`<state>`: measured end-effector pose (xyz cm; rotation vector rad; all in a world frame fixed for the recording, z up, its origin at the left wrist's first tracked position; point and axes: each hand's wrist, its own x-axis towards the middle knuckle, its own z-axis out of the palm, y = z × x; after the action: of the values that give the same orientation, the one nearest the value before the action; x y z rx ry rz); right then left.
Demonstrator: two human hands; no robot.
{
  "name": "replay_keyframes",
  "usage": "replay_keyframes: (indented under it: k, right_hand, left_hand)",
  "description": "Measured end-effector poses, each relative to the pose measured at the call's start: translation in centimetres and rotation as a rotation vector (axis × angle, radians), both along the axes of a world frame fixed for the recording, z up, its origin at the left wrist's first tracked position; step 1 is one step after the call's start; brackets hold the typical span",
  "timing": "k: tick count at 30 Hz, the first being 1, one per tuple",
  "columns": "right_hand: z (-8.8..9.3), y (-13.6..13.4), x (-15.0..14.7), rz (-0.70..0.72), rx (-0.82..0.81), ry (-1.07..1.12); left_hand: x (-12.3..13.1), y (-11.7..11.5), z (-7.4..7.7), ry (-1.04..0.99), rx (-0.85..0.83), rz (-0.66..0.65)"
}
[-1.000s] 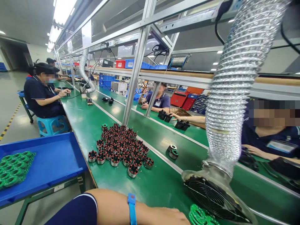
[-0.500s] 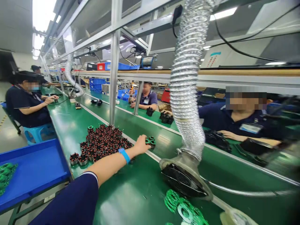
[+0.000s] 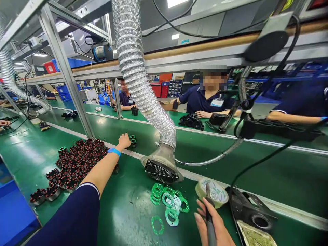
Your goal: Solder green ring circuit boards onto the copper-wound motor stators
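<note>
My left hand (image 3: pixel 124 140) reaches out over the bench, seen from the back, with its fingers curled. Whatever they hold, if anything, is hidden. Right beside it stand a few motor stators with green ring boards on top (image 3: pixel 133 141). Under my left forearm lies a big pile of black and red wound stators (image 3: pixel 79 160). In the lower right, my right hand (image 3: pixel 215 222) grips a soldering iron (image 3: pixel 210 222), its tip pointing up in front of a tape roll (image 3: pixel 214 193). Loose green ring boards (image 3: pixel 170 205) lie left of that hand.
A fume extractor fan (image 3: pixel 161 169) on a silver hose (image 3: pixel 138 78) hangs low over the bench. To the right sits a black soldering iron stand (image 3: pixel 256 215) with a sponge tray. A metal post (image 3: pixel 68 71) rises at left. Co-workers sit across the bench.
The view has swung to the right, bringing my right hand with the soldering iron, the tape roll and the iron stand into sight. My left hand stays beside the green-topped stators.
</note>
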<state>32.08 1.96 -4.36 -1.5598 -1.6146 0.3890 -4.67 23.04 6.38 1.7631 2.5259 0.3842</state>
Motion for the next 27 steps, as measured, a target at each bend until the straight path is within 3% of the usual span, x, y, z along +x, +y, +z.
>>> replay_keyframes:
  k: [3, 7, 10, 14, 17, 20, 24, 27]
  right_hand:
    - [0.9, -0.8, -0.5, -0.002, 0.129, -0.054]
    - [3.0, -2.3, -1.7, -0.068, 0.216, -0.079]
    - [3.6, -2.9, -2.4, -0.083, 0.207, -0.083]
    - [3.8, -3.1, -3.0, -0.106, 0.216, -0.039]
    - [4.3, -3.4, -3.5, -0.125, 0.165, -0.050]
    - [4.5, -3.8, -4.1, -0.088, 0.085, -0.082]
    - [3.1, -3.9, -5.6, 0.045, 0.018, -0.079]
    - [1.7, -4.2, -6.9, 0.193, -0.006, 0.009]
  left_hand:
    - [-0.9, -1.0, 1.9, 0.028, -0.076, -0.170]
    - [-3.2, -5.9, 2.6, 0.022, -0.255, -0.417]
    - [-4.3, -11.2, 1.5, 0.075, -0.298, -0.447]
    - [-4.2, -17.0, -1.2, 0.156, -0.227, -0.393]
    - [-3.1, -19.5, -2.6, 0.167, -0.179, -0.400]
    - [-1.4, -21.4, -3.0, 0.144, -0.177, -0.471]
    - [0.5, -23.6, -3.4, 0.032, -0.202, -0.704]
    - [1.4, -25.1, -4.4, -0.187, -0.181, -0.867]
